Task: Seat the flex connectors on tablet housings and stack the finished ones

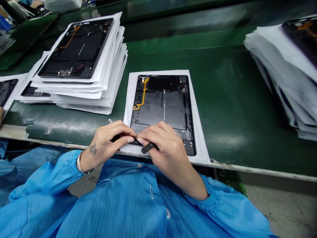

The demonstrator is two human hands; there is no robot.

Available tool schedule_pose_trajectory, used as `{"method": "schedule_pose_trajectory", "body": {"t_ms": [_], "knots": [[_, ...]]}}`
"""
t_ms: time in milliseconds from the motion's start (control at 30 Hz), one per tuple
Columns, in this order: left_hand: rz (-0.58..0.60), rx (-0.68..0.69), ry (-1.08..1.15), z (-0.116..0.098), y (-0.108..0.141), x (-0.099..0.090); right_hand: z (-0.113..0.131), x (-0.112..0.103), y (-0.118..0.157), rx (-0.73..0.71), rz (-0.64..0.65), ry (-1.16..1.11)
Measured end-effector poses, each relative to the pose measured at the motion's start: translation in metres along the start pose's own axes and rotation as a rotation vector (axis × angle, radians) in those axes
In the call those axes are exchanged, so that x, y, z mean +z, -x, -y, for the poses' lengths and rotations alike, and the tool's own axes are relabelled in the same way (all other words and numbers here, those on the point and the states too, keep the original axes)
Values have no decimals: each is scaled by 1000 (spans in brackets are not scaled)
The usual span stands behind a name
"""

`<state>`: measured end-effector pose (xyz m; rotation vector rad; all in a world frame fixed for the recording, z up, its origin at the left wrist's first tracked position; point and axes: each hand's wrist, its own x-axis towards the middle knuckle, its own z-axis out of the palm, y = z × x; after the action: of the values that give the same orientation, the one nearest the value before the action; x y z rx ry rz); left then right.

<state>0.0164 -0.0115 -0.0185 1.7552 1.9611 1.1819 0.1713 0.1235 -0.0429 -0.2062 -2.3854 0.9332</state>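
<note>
An opened tablet housing (153,112) lies on a white sheet (198,138) at the bench's front edge. Black panels fill its inside, and an orange flex cable (144,94) runs down its left side. At the lower left corner of the housing, my left hand (109,140) is closed, thumb and forefinger pinched around something small and dark that I cannot make out. My right hand (163,140) grips a black stick-like tool (148,147), whose flat rounded end points toward me. Its other end is hidden by my fingers, which meet those of my left hand.
To the left rises a stack of white sheets (116,76) with another open tablet housing (79,49) on top. More layered sheets (284,66) stand at the right. A person's fingertips (1,114) show at the far left edge. The green bench (230,99) ends just before my body.
</note>
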Motion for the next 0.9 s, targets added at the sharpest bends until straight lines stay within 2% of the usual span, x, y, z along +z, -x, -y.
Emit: {"method": "schedule_pose_trajectory", "body": {"t_ms": [233, 333, 433, 533, 633, 767, 900], "knots": [[28, -220, 240, 1, 0, 3, 0, 4, 0, -41, -44, 57], [49, -238, 190, 1, -2, 0, 2, 3, 2, -84, -92, 134], [82, -110, -52, 3, -5, -7, 2, 2, 5, -137, -119, 247], [133, 83, -289, 5, -6, -12, 0, 1, 9, -197, -68, 279], [183, 208, -447, 8, -4, -14, -3, 0, 11, -257, -14, 298], [283, 267, -585, 9, 0, -15, -3, 0, 11, -295, 63, 352], [337, 256, -630, 6, 1, -18, 0, 0, 8, -306, 107, 379]]}}
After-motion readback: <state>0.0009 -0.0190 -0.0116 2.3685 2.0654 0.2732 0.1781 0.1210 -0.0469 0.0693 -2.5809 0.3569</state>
